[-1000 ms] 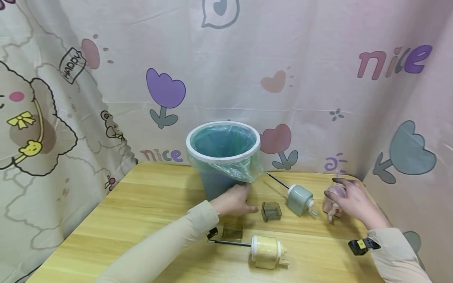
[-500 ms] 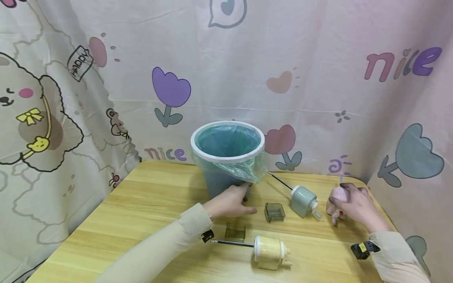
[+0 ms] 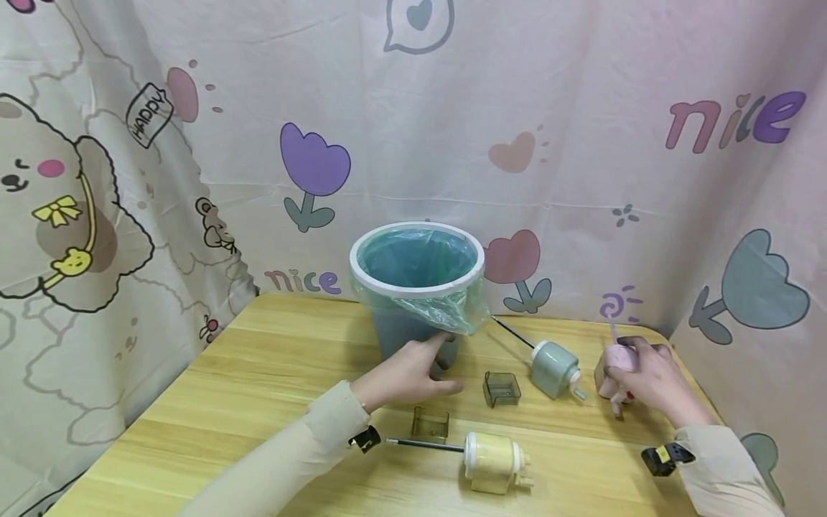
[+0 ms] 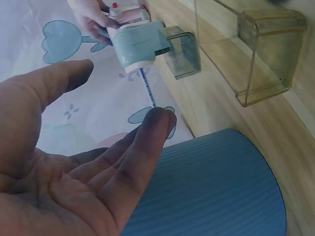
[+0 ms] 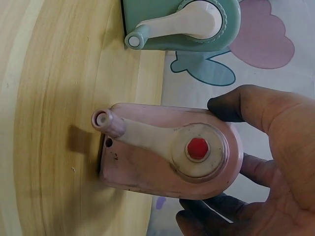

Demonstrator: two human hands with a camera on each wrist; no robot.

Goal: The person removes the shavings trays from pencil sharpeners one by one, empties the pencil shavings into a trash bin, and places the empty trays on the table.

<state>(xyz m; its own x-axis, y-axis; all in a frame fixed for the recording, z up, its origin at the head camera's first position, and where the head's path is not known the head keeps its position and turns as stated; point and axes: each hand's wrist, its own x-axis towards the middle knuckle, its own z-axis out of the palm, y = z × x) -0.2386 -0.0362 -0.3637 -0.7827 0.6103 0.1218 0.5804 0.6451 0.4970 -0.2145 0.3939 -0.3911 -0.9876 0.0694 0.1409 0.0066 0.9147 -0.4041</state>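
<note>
My right hand (image 3: 654,377) grips a pink crank pencil sharpener (image 3: 614,370) near the table's right edge, thumb and fingers on opposite sides of its rounded top. In the right wrist view its pale crank (image 5: 147,137) and red center cap (image 5: 198,148) face the camera. A light purple pencil (image 3: 614,330) sticks out of its back. My left hand (image 3: 410,373) is held beside the blue trash bin (image 3: 400,327), thumb and fingers spread apart with nothing between them. Just right of it lies a clear, smoky shavings drawer (image 3: 501,389).
A grey-green sharpener (image 3: 552,370) with a dark pencil stands between bin and pink sharpener. In front is a yellow sharpener (image 3: 491,463), also with a pencil, near a second drawer (image 3: 431,424). A green liner (image 3: 452,309) hangs over the bin. Printed curtains (image 3: 413,143) surround the table.
My right hand has closed its fingers round the pink sharpener, which it was loosely over before. My left hand has drawn slightly back and left beside the bin.
</note>
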